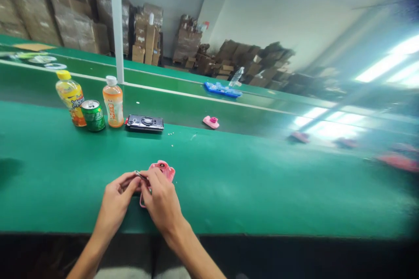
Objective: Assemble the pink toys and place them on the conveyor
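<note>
The left hand and right hand form a grip pinching a small metallic part above the table, near the pink case; uneven fingertip pressure could let it slip.

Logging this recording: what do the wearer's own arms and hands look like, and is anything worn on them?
The left hand and right hand are bare, without gloves. The left forearm and right forearm show no sleeves within the picture. I can make out no watch, bracelet or markings; finer detail is too small to tell.
</note>
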Demonstrator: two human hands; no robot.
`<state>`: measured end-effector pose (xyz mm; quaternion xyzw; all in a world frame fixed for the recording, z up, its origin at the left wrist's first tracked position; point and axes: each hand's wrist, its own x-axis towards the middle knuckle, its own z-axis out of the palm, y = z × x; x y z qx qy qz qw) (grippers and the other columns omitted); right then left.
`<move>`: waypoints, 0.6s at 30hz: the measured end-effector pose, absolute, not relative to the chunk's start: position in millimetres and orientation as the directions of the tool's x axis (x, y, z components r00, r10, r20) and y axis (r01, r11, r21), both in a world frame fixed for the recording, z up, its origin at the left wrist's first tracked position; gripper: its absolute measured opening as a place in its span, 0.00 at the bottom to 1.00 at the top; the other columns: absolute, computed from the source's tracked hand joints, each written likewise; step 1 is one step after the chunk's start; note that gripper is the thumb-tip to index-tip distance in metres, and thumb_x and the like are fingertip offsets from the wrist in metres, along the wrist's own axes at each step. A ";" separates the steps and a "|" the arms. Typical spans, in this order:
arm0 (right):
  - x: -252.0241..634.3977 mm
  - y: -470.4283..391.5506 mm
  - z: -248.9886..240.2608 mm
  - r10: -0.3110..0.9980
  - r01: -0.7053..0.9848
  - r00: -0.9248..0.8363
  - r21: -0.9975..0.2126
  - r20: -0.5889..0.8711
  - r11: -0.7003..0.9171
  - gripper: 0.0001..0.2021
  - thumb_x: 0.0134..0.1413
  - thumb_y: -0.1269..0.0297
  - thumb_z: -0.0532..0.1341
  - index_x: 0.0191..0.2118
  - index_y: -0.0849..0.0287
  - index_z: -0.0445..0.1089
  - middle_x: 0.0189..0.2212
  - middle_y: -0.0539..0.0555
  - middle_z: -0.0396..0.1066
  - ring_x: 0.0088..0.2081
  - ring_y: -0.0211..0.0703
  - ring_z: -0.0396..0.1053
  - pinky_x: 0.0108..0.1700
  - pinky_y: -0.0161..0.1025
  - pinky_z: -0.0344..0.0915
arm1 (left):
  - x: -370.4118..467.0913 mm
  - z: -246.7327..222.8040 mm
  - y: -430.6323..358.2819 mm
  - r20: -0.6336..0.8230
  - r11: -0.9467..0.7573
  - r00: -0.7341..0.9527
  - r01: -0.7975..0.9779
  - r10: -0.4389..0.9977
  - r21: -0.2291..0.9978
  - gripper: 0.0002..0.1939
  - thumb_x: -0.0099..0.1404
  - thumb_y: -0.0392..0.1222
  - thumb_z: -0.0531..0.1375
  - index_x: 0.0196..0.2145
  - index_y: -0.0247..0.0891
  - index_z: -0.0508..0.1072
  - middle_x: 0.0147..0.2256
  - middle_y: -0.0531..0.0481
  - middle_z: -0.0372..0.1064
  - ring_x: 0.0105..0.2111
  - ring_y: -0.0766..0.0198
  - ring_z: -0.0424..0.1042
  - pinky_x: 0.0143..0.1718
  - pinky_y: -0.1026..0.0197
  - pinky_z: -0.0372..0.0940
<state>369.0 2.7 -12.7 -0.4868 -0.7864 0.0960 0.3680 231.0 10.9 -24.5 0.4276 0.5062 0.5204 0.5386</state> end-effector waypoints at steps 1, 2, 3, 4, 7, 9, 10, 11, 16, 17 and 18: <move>367.7 1.2 -13.4 0.828 0.702 -0.280 -0.485 0.485 0.521 0.10 0.69 0.73 0.55 0.48 0.61 0.72 0.39 0.59 0.74 0.42 0.49 0.72 0.47 0.46 0.72 | 230.7 -24.6 10.3 -0.105 0.098 -0.060 -0.112 0.993 0.989 0.32 0.49 0.68 0.70 0.37 0.36 0.82 0.37 0.41 0.82 0.38 0.50 0.81 0.45 0.54 0.76; 367.9 0.5 -12.7 0.823 0.685 -0.314 -0.487 0.474 0.541 0.11 0.69 0.72 0.55 0.51 0.61 0.72 0.41 0.60 0.74 0.43 0.49 0.73 0.48 0.46 0.72 | 229.8 -24.5 10.0 -0.111 0.103 -0.067 -0.104 0.992 0.989 0.32 0.49 0.68 0.70 0.37 0.36 0.83 0.37 0.41 0.82 0.41 0.49 0.81 0.46 0.54 0.75; 369.5 0.6 -10.9 0.816 0.643 -0.347 -0.516 0.462 0.566 0.11 0.69 0.70 0.56 0.53 0.60 0.71 0.42 0.59 0.74 0.44 0.49 0.73 0.49 0.45 0.73 | 228.5 -24.4 9.9 -0.118 0.110 -0.071 -0.101 0.991 0.989 0.32 0.49 0.69 0.70 0.38 0.36 0.83 0.38 0.41 0.82 0.43 0.48 0.80 0.47 0.55 0.75; 372.4 1.7 -8.3 0.808 0.583 -0.368 -0.563 0.460 0.585 0.11 0.69 0.69 0.58 0.54 0.59 0.71 0.43 0.58 0.74 0.45 0.47 0.73 0.50 0.44 0.72 | 226.9 -24.3 10.1 -0.126 0.119 -0.068 -0.102 0.990 0.988 0.33 0.49 0.69 0.70 0.39 0.36 0.84 0.38 0.41 0.82 0.44 0.48 0.80 0.47 0.55 0.74; 383.5 10.3 -0.4 0.802 0.442 -0.329 -0.669 0.499 0.598 0.09 0.69 0.68 0.60 0.50 0.55 0.74 0.44 0.54 0.76 0.46 0.43 0.74 0.52 0.39 0.71 | 222.9 -24.7 11.7 -0.128 0.130 0.022 -0.094 0.992 0.987 0.34 0.51 0.71 0.68 0.39 0.36 0.85 0.36 0.43 0.82 0.40 0.50 0.79 0.45 0.56 0.73; 388.9 17.7 2.5 0.807 0.454 -0.309 -0.668 0.502 0.589 0.08 0.70 0.69 0.58 0.46 0.55 0.75 0.41 0.53 0.76 0.43 0.42 0.74 0.49 0.38 0.70 | 222.0 -25.5 12.7 -0.106 0.116 0.105 -0.089 0.989 0.989 0.34 0.54 0.72 0.65 0.36 0.36 0.85 0.34 0.44 0.81 0.37 0.52 0.77 0.44 0.57 0.72; 390.4 20.9 3.3 0.814 0.476 -0.316 -0.660 0.488 0.581 0.08 0.70 0.69 0.58 0.45 0.56 0.76 0.39 0.53 0.76 0.42 0.41 0.74 0.47 0.37 0.70 | 222.0 -25.8 13.0 -0.096 0.110 0.139 -0.094 0.986 0.989 0.33 0.56 0.72 0.64 0.35 0.35 0.85 0.33 0.44 0.81 0.36 0.53 0.76 0.43 0.58 0.71; 391.3 23.4 3.8 0.821 0.497 -0.330 -0.653 0.467 0.571 0.08 0.70 0.68 0.59 0.43 0.56 0.76 0.37 0.53 0.76 0.40 0.41 0.74 0.44 0.37 0.70 | 222.2 -25.9 13.1 -0.090 0.108 0.162 -0.104 0.983 0.989 0.32 0.58 0.71 0.64 0.34 0.35 0.84 0.33 0.45 0.80 0.35 0.54 0.75 0.43 0.59 0.70; 395.8 28.3 10.3 0.815 0.530 -0.422 -0.622 0.397 0.577 0.06 0.69 0.68 0.59 0.41 0.56 0.75 0.35 0.51 0.74 0.37 0.40 0.72 0.40 0.35 0.67 | 222.1 -23.0 12.0 -0.095 0.128 0.221 -0.141 0.971 0.982 0.31 0.62 0.69 0.61 0.32 0.35 0.83 0.30 0.45 0.78 0.33 0.56 0.72 0.39 0.59 0.68; 397.9 29.4 13.2 0.806 0.528 -0.453 -0.614 0.381 0.586 0.06 0.69 0.68 0.60 0.40 0.56 0.74 0.34 0.50 0.74 0.35 0.39 0.71 0.38 0.34 0.66 | 221.6 -22.2 11.7 -0.095 0.130 0.231 -0.141 0.968 0.981 0.31 0.62 0.69 0.61 0.32 0.34 0.83 0.30 0.45 0.77 0.33 0.56 0.72 0.39 0.60 0.67; 400.0 31.0 16.6 0.797 0.529 -0.485 -0.604 0.361 0.596 0.05 0.69 0.68 0.61 0.39 0.56 0.73 0.33 0.49 0.73 0.34 0.38 0.70 0.37 0.34 0.64 | 221.2 -21.7 11.5 -0.095 0.132 0.240 -0.142 0.966 0.981 0.30 0.63 0.68 0.61 0.32 0.35 0.83 0.29 0.46 0.77 0.33 0.56 0.72 0.39 0.60 0.67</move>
